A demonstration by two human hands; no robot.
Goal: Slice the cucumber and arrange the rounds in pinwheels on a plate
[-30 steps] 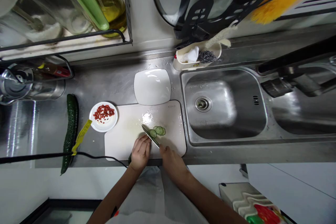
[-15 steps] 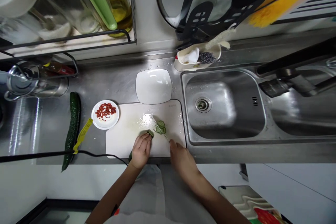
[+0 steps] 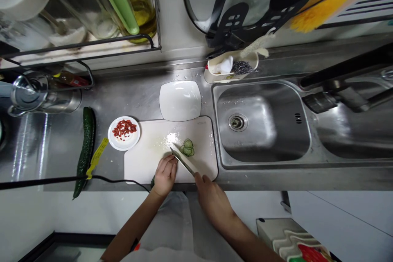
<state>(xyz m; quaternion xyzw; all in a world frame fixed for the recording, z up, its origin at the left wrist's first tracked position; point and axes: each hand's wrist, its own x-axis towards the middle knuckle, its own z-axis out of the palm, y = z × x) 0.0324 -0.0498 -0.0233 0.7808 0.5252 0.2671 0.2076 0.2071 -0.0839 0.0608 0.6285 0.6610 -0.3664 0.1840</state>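
On the white cutting board (image 3: 141, 166), my left hand (image 3: 166, 175) is closed over a cucumber piece (image 3: 152, 181). Only a bit of its dark green skin shows beside the wrist; the fingers hide the rest. My right hand (image 3: 213, 196) grips a knife (image 3: 184, 163) by the handle. The blade slants up and left, its edge close against the left fingertips. Several thin cucumber slices (image 3: 187, 147) lie in a small overlapping pile just beyond the blade. Behind the board stands a white square dish (image 3: 180, 100) with nothing in it.
A whole cucumber (image 3: 85, 151) lies on the steel counter at the left. Between it and the board sits a white plate (image 3: 124, 146) of small red dried berries. A black cable with a yellow tag (image 3: 97, 157) crosses the front left. The sink (image 3: 264, 125) adjoins the board's right.
My right hand has drawn the knife left, from over the slices to the left fingertips. The slices now lie uncovered on the board. My left hand has barely moved.
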